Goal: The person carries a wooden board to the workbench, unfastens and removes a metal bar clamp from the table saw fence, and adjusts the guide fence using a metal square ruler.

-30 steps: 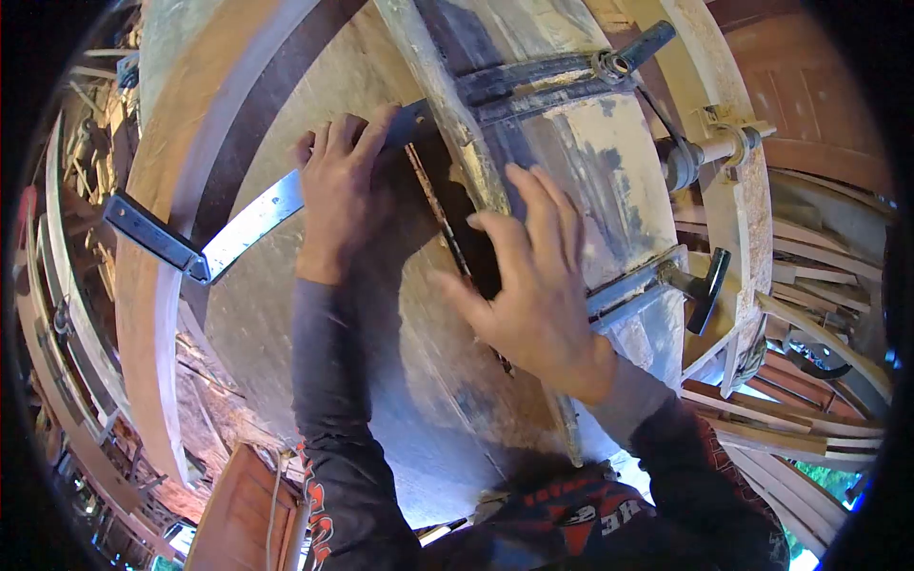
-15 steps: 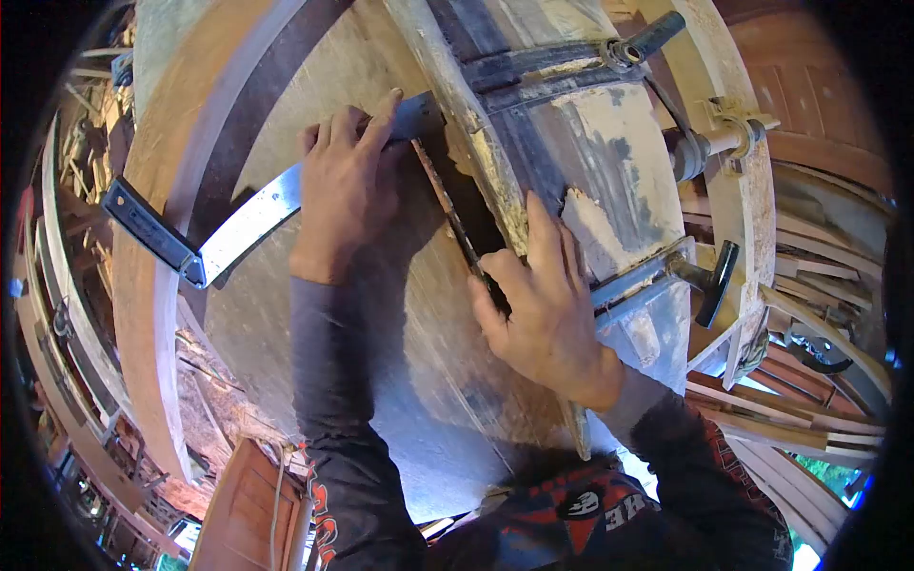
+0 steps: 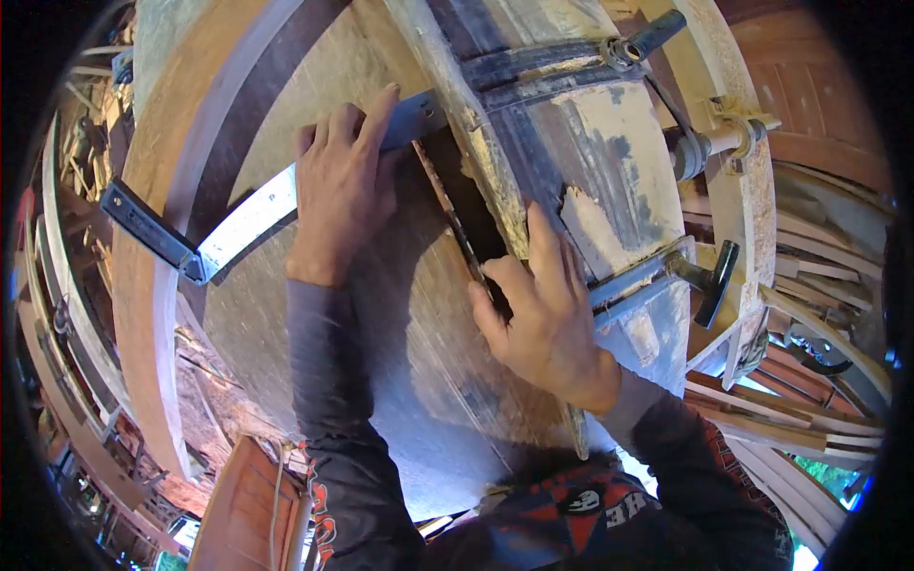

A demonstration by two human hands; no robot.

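Note:
A metal square with a dark handle [image 3: 150, 231] lies across the wooden table top [image 3: 381, 324], its handle against the curved wooden edge at the left. My left hand [image 3: 343, 186] presses the shiny blade [image 3: 249, 219] down, fingers bent over it, and the blade's far end reaches the worn wooden strip [image 3: 466, 124]. A thin dark pencil-like stick [image 3: 447, 207] slants along the edge of a dark gap. Its lower end meets my right hand [image 3: 547, 319], whose thumb and fingers are bent around it; the forefinger lies along the strip.
Right of the strip are a clamp with a black handle [image 3: 657, 36] and another black handle [image 3: 718, 284]. A curved wooden frame [image 3: 148, 314] runs down the left. Stacked boards [image 3: 819, 243] stand at the right, and a brown wooden panel [image 3: 238, 509] is at lower left.
My right hand has come down and right from above the gap to its edge, its fingers drawing in. The view has shifted slightly; my left hand remains on the blade.

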